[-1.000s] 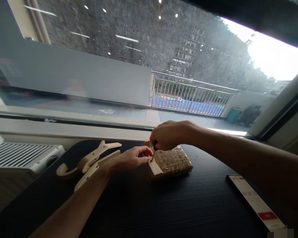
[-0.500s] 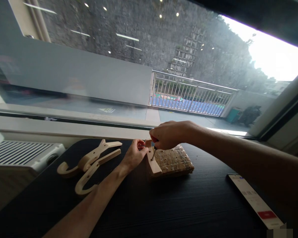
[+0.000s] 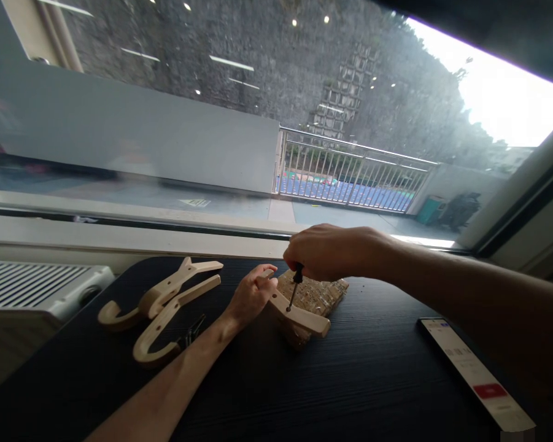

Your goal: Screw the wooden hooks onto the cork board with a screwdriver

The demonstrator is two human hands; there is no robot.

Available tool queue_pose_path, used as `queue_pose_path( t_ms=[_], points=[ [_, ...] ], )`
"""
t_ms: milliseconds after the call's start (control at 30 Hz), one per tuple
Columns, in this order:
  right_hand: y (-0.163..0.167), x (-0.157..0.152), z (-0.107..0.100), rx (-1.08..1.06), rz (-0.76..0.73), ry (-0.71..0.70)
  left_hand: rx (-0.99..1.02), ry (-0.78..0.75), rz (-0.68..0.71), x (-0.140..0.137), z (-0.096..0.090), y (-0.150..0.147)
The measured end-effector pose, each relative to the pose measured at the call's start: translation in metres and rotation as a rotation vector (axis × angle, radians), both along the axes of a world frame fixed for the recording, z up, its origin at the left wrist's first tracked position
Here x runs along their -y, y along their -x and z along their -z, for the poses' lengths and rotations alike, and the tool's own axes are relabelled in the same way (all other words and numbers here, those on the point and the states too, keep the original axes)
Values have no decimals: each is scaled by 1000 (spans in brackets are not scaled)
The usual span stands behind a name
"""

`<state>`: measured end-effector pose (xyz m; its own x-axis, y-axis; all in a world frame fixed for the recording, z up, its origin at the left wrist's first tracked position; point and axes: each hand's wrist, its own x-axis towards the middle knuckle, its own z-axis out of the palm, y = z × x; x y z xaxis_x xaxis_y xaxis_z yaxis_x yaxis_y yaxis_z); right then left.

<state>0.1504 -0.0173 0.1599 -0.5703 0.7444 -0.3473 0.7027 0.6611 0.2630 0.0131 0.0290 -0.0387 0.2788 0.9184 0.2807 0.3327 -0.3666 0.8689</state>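
Observation:
My right hand (image 3: 320, 252) is closed round the handle of a screwdriver (image 3: 295, 286), whose shaft slants down to a hole in a pale wooden hook (image 3: 308, 320). That hook lies across one side of a brown, rough-textured block (image 3: 315, 288). The fingers of my left hand (image 3: 254, 293) are closed on the hook's far left end, which they partly hide. Left of this hand, more wooden hooks (image 3: 166, 287) with drilled holes rest on the table. Beside my left forearm lie several small dark screws (image 3: 193, 330), partly covered.
The dark table (image 3: 350, 380) carries a phone (image 3: 476, 374) with a lit screen at the right, under my right forearm. A white radiator (image 3: 46, 294) stands at the left. Behind the table run a window sill (image 3: 188, 242) and a large window, with a railing (image 3: 350, 172) outside.
The hook and block have turned, so the hook's near end now points farther right. My left hand turned with them. More of the screwdriver shows, and the screws by my left forearm have come into sight.

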Motion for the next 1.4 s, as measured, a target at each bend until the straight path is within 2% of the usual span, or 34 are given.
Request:
queue_pose_path(
  t_ms=[367, 467, 667, 733, 833, 933, 1033, 1200, 1300, 1400],
  points=[
    [-1, 30, 5, -29, 14, -45, -50, -117, -63, 4, -1, -1],
    [-2, 32, 0, -38, 86, -37, -51, -128, -65, 4, 1, -2],
    [-6, 35, 0, -29, 39, -28, -56, -102, -60, 2, 4, -2],
    [-7, 35, 3, -41, 48, -37, -68, -61, -19, 2, -4, 4],
    [-10, 34, 5, -43, 65, -34, -110, 50, 149, 4, -33, 21],
    [-11, 33, 4, -26, 50, -34, -235, 14, 310, 11, -66, 34],
    [-11, 33, 4, -38, 45, -31, -410, -49, 425, 23, -84, 33],
    [-14, 37, 6, 0, 2, -96, -663, -154, 289, 45, -79, 11],
    [-19, 39, 8, 34, -40, -139, -703, -173, 344, 59, -73, -1],
    [-22, 38, 9, 5, -51, -129, -692, -205, 304, 68, -71, -10]
  ],
)
